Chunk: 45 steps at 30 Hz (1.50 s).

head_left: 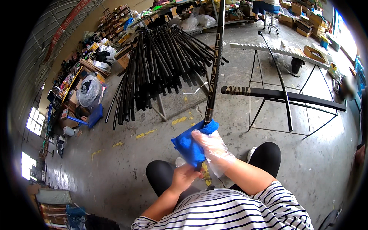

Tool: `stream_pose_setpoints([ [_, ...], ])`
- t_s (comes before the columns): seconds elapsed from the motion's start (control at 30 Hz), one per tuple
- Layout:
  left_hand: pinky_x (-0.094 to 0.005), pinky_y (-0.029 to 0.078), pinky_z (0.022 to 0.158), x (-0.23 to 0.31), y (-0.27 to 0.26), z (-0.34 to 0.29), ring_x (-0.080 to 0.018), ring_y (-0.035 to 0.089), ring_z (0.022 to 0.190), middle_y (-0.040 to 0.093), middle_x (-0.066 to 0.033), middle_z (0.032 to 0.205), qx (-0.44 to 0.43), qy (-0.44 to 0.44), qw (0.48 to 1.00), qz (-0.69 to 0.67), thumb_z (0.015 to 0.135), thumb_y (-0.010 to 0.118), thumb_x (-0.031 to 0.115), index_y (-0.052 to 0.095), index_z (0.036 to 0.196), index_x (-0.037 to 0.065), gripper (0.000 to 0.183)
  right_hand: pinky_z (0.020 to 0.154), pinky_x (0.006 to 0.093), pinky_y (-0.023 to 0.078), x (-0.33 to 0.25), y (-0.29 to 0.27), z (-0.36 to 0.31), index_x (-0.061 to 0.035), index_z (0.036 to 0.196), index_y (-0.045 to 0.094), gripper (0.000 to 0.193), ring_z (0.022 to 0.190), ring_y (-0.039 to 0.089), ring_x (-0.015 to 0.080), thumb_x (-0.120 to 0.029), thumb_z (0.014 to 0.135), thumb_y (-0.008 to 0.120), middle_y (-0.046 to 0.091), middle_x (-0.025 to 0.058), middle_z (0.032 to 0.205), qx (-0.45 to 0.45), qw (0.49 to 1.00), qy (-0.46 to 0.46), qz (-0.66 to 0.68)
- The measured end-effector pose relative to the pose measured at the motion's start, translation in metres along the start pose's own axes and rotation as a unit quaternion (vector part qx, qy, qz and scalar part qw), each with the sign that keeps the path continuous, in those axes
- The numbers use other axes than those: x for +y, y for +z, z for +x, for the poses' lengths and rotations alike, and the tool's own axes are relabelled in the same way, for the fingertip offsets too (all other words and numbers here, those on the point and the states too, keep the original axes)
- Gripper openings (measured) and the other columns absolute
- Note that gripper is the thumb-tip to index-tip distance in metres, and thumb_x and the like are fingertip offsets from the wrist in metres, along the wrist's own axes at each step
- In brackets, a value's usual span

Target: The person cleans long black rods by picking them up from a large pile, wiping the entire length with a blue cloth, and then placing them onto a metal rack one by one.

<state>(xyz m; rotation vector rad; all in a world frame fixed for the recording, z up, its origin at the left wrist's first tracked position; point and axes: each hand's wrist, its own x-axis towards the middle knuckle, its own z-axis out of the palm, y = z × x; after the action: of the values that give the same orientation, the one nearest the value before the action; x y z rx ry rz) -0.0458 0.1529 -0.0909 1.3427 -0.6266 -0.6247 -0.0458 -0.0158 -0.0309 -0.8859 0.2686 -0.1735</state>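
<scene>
A long black fishing rod (215, 73) with pale lettering rises upright in front of me and runs out past the top edge. My right hand (216, 148), in a thin clear plastic glove, is closed around a blue cloth (187, 147) wrapped on the lower part of the rod. Below it, my bare left hand (184, 177) grips the rod's butt end, its fingers curled in. The cloth hides the stretch of rod between my hands.
A big heap of black rods (157, 61) lies on a metal stand ahead to the left. At right, a wire-legged rack with a notched white bar (264, 47) and a black padded bar (260, 93) carries another thin rod (281, 78). Boxes and plastic bags (89, 92) line the left wall.
</scene>
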Motion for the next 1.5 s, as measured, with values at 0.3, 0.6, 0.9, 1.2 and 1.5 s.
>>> stream_pose_setpoints([
  [0.3,-0.0270,0.046,0.074,0.020,0.022,0.037,-0.0139,0.058,0.082,0.062,-0.0065,0.090,0.195,0.091,0.958,0.191,0.081,0.062,0.018,0.060,0.097,0.000,0.025,0.067,0.0258,0.045,0.025,0.010,-0.028,-0.0067,0.097,0.050,0.029,0.080,0.052,0.0099,-0.023,0.080,0.066,0.054,0.0019,0.085,-0.041,0.995,0.021,-0.086],
  [0.6,-0.0208,0.040,0.071,0.038,-0.011,0.043,-0.0084,0.049,0.080,0.050,-0.0002,0.083,-0.048,-0.009,0.991,0.125,0.074,0.060,0.004,0.054,0.087,0.006,0.014,0.078,0.0275,0.043,0.007,-0.014,-0.039,-0.0063,0.106,0.048,0.035,0.089,0.050,0.0121,-0.022,0.080,0.066,0.053,0.0032,0.094,-0.090,0.990,0.110,0.019],
  [0.9,-0.0297,0.041,0.088,0.062,-0.015,0.059,-0.0179,0.055,0.096,0.054,-0.0098,0.107,-0.008,0.070,0.996,0.047,0.086,0.058,0.018,0.057,0.107,-0.003,0.030,0.084,0.0275,0.041,0.016,-0.028,-0.037,-0.0053,0.115,0.046,0.042,0.097,0.049,0.0121,-0.012,0.078,0.064,0.053,0.0034,0.102,-0.153,0.983,0.100,0.013],
  [1.2,-0.0298,0.041,0.088,0.080,0.020,0.075,-0.0156,0.053,0.098,0.053,-0.0065,0.107,-0.094,-0.024,0.995,0.024,0.081,0.066,0.016,0.058,0.107,-0.001,0.033,0.087,0.0277,0.040,0.010,-0.030,-0.037,-0.0065,0.123,0.041,0.054,0.101,0.048,0.0133,-0.013,0.076,0.066,0.050,0.0048,0.110,-0.209,0.977,0.044,0.006],
  [1.5,-0.0248,0.042,0.078,0.080,0.035,0.122,-0.0111,0.054,0.082,0.058,-0.0022,0.091,0.025,0.095,0.991,0.092,0.089,0.054,0.017,0.054,0.101,0.003,0.018,0.054,0.0306,0.045,0.024,-0.072,-0.019,-0.0046,0.085,0.060,0.028,0.062,0.054,0.0131,-0.030,0.075,0.067,0.056,0.0026,0.069,-0.262,0.950,0.125,-0.119],
])
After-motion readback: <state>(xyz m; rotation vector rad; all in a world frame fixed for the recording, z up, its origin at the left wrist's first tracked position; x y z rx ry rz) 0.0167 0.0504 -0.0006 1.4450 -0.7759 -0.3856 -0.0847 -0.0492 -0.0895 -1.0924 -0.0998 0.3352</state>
